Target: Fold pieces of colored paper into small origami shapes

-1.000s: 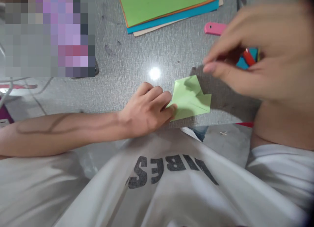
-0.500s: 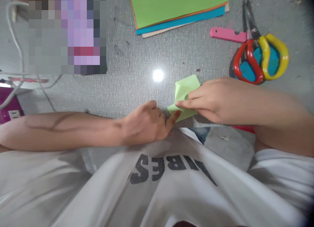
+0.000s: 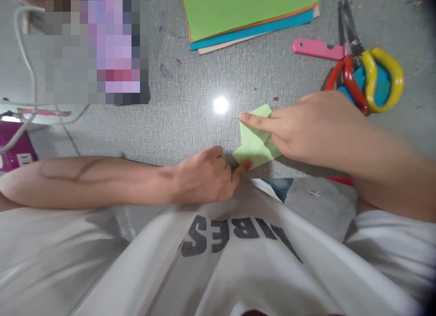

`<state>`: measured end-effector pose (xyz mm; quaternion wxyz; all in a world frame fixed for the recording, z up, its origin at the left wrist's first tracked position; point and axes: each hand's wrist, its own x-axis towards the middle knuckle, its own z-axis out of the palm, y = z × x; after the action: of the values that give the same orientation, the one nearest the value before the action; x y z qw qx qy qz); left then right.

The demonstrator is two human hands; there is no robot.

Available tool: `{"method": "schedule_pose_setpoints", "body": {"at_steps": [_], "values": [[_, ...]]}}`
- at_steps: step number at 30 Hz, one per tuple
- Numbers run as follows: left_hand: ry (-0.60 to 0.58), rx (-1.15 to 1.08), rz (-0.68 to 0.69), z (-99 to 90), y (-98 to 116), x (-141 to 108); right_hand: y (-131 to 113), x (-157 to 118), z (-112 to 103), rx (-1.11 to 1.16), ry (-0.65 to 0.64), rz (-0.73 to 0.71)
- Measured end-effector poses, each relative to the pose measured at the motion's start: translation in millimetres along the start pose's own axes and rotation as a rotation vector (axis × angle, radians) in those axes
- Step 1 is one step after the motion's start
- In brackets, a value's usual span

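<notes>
A small folded piece of light green paper lies flat near the table's front edge, with a pointed flap at its lower left. My left hand is curled into a fist, its thumb pressing the paper's lower edge down on the table. From the right, my right hand reaches over the paper. Its index finger is stretched out, with the tip on the upper left corner. The other fingers are bent under the palm and partly hidden, and they cover the paper's right side.
Scissors with red and yellow handles lie at the right on a blue piece, beside a pink-handled tool. A stack of coloured paper is at the back. White cables and a purple power strip are at left. A pixelated patch hides the upper left.
My right index finger has moved up the paper, from near its middle to the upper left corner. My right hand now covers part of the red scissor handle. The left thumb stays on the lower edge.
</notes>
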<state>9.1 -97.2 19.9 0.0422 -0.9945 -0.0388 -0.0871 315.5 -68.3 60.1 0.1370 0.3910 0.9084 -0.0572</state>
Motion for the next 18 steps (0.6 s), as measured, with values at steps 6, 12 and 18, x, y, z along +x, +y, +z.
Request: {"method": "schedule_pose_setpoints", "body": {"at_steps": [6,12,18], "values": [[0.105,-0.041,-0.056,6.3,-2,1,4,10,1,0.144,0.163,0.131],[0.247,-0.109,-0.170,14.9,-10,1,28,17,10,0.371,0.167,0.016],[0.400,-0.530,-0.643,39.9,-22,4,36,13,2,0.685,0.241,0.229]]}}
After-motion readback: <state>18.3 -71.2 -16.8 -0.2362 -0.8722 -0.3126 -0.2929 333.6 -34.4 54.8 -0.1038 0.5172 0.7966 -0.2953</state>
